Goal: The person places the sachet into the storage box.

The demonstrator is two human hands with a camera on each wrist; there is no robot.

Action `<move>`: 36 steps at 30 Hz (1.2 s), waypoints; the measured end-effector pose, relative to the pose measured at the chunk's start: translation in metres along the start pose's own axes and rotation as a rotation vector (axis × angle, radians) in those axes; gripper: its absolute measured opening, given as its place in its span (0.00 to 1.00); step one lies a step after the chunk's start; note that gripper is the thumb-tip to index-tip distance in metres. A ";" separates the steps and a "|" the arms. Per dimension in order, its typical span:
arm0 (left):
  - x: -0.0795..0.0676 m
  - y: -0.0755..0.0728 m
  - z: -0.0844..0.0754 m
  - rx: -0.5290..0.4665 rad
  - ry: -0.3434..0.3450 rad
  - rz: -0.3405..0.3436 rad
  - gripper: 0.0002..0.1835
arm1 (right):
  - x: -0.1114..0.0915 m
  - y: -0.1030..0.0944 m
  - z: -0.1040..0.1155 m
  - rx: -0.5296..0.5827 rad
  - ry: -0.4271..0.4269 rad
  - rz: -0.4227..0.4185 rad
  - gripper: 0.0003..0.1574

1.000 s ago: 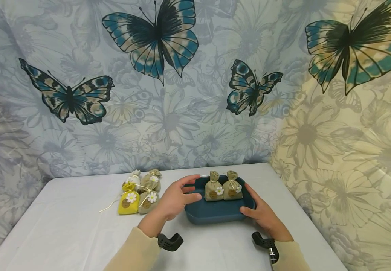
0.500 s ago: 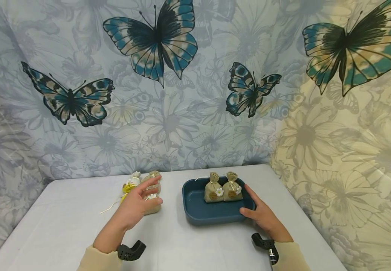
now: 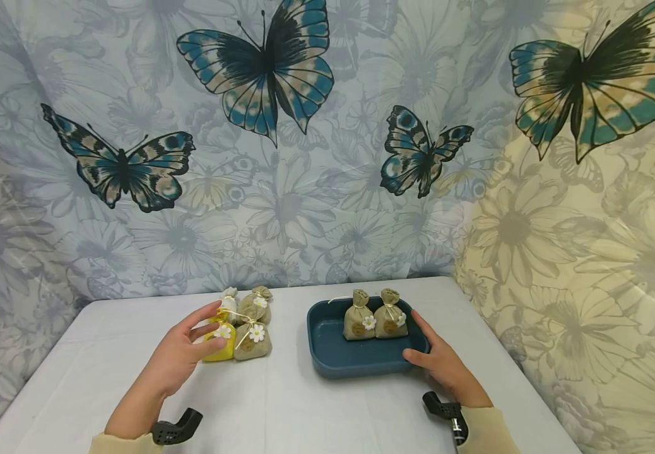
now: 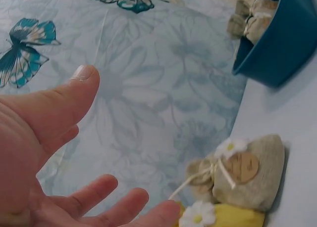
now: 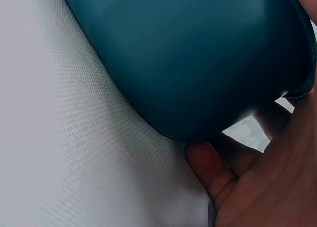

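My left hand (image 3: 175,354) is beside a yellow drawstring sachet (image 3: 222,353) with a daisy on it, fingers spread and overlapping its left side in the head view. Right of that lies a beige sachet (image 3: 253,350), with another beige sachet (image 3: 257,310) and a white one (image 3: 230,302) behind. In the left wrist view, a beige sachet (image 4: 257,182) shows its round tag. My right hand (image 3: 447,364) grips the right end of a blue tray (image 3: 333,360), thumb at the rim. Two beige sachets (image 3: 358,326) stand side by side inside the tray.
A white cloth covers the table (image 3: 282,410). Behind it hangs a fabric backdrop (image 3: 288,233) printed with butterflies and flowers, and it continues along the right side. Each wrist wears a black camera mount (image 3: 177,429).
My left hand has moved left, from the tray's left end across the loose sachets to the yellow one's left side. The right hand stays at the tray.
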State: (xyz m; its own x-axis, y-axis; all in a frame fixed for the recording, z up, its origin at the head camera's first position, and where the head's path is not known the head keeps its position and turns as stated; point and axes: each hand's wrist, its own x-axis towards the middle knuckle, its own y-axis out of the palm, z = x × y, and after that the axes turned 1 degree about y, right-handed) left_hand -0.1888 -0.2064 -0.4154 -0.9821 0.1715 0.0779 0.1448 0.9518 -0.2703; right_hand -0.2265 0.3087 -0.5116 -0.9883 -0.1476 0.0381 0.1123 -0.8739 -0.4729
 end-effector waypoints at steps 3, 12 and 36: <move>-0.002 -0.007 0.005 -0.001 -0.008 -0.004 0.41 | 0.000 0.000 0.000 0.007 -0.006 0.001 0.60; -0.002 -0.015 0.016 -0.012 -0.040 -0.014 0.42 | -0.002 0.000 0.002 0.030 -0.008 0.002 0.59; 0.006 -0.028 0.061 -0.016 -0.193 -0.079 0.43 | -0.002 0.001 0.002 0.065 -0.007 0.003 0.59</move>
State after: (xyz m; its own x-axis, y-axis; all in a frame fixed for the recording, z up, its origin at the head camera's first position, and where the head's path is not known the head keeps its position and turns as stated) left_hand -0.2065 -0.2473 -0.4657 -0.9951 0.0457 -0.0879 0.0668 0.9647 -0.2548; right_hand -0.2244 0.3070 -0.5099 -0.9873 -0.1529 0.0427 0.1216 -0.9016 -0.4152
